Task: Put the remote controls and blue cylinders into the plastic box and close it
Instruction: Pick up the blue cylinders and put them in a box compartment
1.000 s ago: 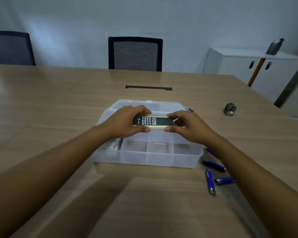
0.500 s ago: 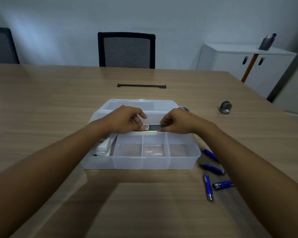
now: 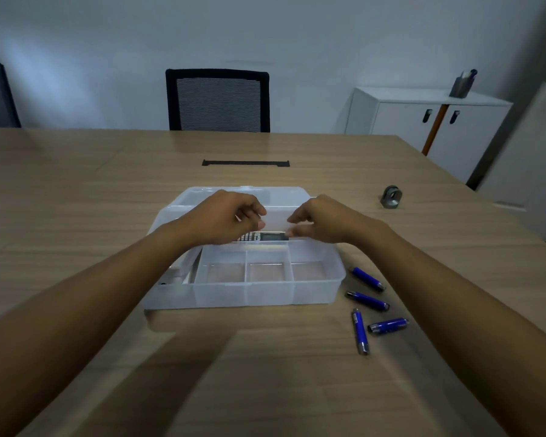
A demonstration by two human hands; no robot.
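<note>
The clear plastic box point(image 3: 265, 294) stands open on the table, its lid point(image 3: 284, 198) lying flat behind it. A black remote control point(image 3: 267, 237) lies in the long rear compartment. A white remote point(image 3: 183, 272) rests in the left compartment, partly hidden by my left forearm. My left hand point(image 3: 221, 219) and my right hand point(image 3: 325, 219) hover just above the black remote's ends, fingers loosely apart and holding nothing. Several blue cylinders point(image 3: 368, 300) lie on the table right of the box. The three front compartments hold nothing.
A small grey metal piece point(image 3: 391, 197) sits on the table at the far right. A black cable slot point(image 3: 246, 163) is set into the tabletop behind the box. A black chair point(image 3: 218, 100) and a white cabinet point(image 3: 429, 121) stand beyond the table.
Both hands lowered the black remote into the rear compartment and let it go. They have since lifted slightly, fingers spreading.
</note>
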